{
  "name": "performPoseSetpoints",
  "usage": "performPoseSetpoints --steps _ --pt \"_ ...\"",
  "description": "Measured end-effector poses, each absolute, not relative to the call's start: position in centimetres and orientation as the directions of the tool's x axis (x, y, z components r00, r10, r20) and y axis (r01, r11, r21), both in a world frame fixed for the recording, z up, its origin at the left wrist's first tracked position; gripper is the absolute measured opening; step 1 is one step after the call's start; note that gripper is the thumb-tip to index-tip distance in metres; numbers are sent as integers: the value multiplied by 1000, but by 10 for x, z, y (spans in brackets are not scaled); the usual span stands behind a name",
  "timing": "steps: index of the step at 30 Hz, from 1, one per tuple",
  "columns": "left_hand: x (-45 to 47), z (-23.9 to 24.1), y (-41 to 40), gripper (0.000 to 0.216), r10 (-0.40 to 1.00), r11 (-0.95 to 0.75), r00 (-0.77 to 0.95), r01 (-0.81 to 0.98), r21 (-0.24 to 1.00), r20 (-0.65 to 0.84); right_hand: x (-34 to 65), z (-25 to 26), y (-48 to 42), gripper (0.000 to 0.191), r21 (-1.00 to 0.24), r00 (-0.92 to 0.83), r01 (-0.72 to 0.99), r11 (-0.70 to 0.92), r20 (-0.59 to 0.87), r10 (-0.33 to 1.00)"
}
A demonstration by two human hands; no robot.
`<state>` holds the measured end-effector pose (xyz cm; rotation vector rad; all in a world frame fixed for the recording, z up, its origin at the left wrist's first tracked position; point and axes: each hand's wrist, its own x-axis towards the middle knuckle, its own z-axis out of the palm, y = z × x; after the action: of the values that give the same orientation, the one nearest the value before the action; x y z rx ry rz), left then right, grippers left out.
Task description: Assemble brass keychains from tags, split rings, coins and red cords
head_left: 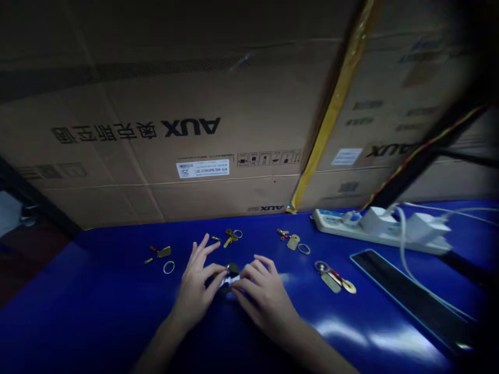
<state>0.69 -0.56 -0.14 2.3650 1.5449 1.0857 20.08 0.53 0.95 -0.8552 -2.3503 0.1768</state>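
Observation:
My left hand (199, 283) pinches with thumb and index finger at a small dark metal piece (233, 268); its other fingers are spread. My right hand (263, 293) has its fingers bent together against the same spot, and what lies between their tips is mostly hidden. Just beyond the hands lie several brass-coloured key-like pieces (229, 239) with a ring (237, 234). Off to the left are a brass tag (164, 252) and a loose split ring (169, 267). To the right are another tag (293, 242), a ring (304, 249), and an assembled-looking keychain (331, 280).
A blue table surface (97, 306) carries everything. At right lie a phone (409, 298) and a white power strip (335, 224) with plugs and a white cable (405, 254). Large cardboard boxes (128, 171) stand along the back edge, and a dark metal post (421, 150) rises at right.

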Motion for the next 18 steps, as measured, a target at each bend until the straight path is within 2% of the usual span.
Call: performPoseSetpoints --steps 3,13,16,18 --pt "14 -2 -9 16 805 -516 263 753 409 532 208 12 15 10 -360 -486 586 726 561 671" --pt "21 -3 -14 15 778 -541 279 753 374 563 210 11 19 15 -394 -462 611 687 527 713" --pt "18 0 -12 16 771 -533 253 758 376 585 221 23 22 20 -428 -503 591 684 467 727" --pt "17 1 -11 16 773 -522 231 761 386 591 233 33 23 19 -450 -610 556 699 350 711"
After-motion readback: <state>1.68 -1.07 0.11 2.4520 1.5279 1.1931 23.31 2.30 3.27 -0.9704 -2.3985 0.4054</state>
